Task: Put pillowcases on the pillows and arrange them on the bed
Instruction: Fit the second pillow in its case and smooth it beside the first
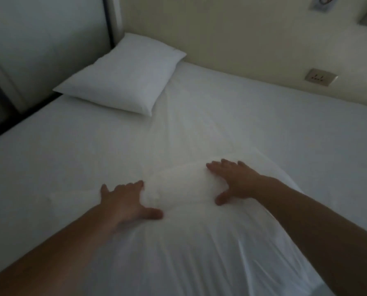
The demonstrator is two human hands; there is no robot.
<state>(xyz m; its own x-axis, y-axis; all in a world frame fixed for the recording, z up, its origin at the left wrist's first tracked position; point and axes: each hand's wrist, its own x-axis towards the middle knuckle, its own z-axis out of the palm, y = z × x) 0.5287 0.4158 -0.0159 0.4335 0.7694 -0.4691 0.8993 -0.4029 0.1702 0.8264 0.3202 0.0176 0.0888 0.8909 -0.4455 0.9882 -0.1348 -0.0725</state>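
Both hands lie flat on a white pillow [199, 231] that sits on the near part of the bed [50, 157], its white pillowcase creased in long folds toward the bottom of the view. The left hand [127, 201] presses on the pillow's far left corner with fingers spread and thumb stretched out to the right; it grips nothing, the palm simply bearing down on the fabric. The right hand [233, 182] rests on the far edge of the same pillow, fingers splayed and pointing left, thumb angled down toward the near side, likewise loose and flat rather than closed around anything. Between the two hands the fabric bulges up in a soft mound. Both bare forearms reach in from the lower corners of the view. A second pillow [122, 75], also white and smooth, lies at the far left of the bed, tucked into the corner where the pale wall [231, 35] meets a white upright panel [43, 39], well apart from the pillow under the hands. The white sheet between them is flat with faint creases. On the wall above the bed's far right side sits a metal-faced socket plate [321, 77], and higher up, at the top edge, two more fittings too dim and cropped to identify.
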